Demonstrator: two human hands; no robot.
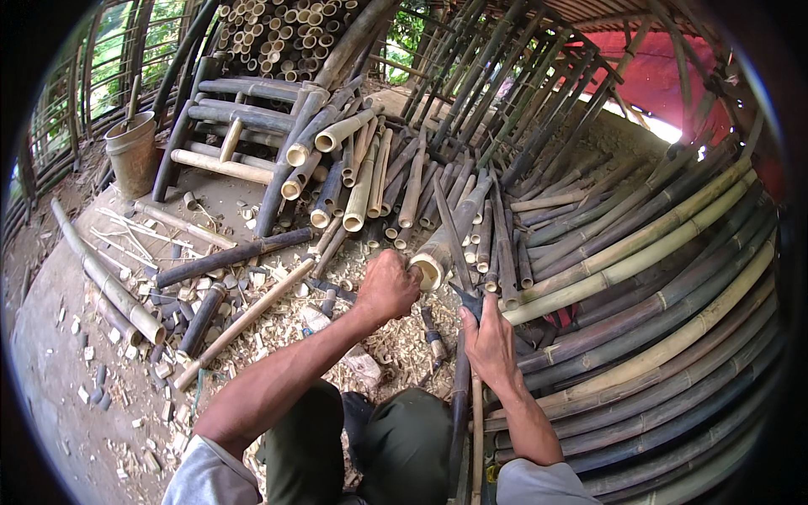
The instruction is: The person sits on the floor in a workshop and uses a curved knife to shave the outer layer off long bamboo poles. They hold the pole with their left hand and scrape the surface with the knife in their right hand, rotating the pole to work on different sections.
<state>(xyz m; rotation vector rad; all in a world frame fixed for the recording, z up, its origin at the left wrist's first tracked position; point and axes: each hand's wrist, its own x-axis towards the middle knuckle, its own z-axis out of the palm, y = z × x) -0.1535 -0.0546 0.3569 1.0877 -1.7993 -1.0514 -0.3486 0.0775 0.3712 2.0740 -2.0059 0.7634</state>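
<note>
A thick bamboo pole [454, 227] slopes toward me, its cut hollow end facing my knees. My left hand [391, 284] is closed at the left rim of that end, fingers curled against it. To the right of the opening, my right hand [491, 343] grips a dark tool [469, 300] with a pointed tip; the palm hides the rest, so its exact kind is unclear. A narrow dark bamboo strip [452, 231] crosses the pole lengthwise. Beneath my hands lie pale wood shavings [404, 337].
Stacked bamboo poles [640, 337] fill the right side. More cut bamboo lengths [362, 189] lean ahead, beside a bamboo frame [240, 118]. A bucket [133, 156] stands far left. Loose poles [244, 324] and offcuts litter the ground to my left.
</note>
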